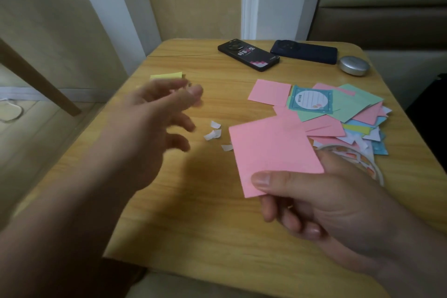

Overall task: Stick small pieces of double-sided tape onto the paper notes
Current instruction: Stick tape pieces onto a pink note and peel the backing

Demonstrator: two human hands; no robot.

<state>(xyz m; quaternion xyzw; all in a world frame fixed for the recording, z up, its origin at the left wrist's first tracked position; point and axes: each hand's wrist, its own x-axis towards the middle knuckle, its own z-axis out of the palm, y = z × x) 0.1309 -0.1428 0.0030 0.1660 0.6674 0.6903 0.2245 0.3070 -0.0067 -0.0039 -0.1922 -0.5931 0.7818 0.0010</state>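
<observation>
My right hand pinches a pink paper note at its near edge, thumb on top, above the wooden table. A roll of patterned tape lies partly hidden behind that hand. My left hand hovers blurred over the table's left side, fingers loosely spread, holding nothing that I can make out. A yellow note lies just beyond its fingertips. Small white scraps of tape backing lie between the hands. A heap of pink, green and blue notes covers the right side.
Two dark phones and a small silver oval case lie along the table's far edge. A wall and white door frame stand behind. The floor drops away left of the table.
</observation>
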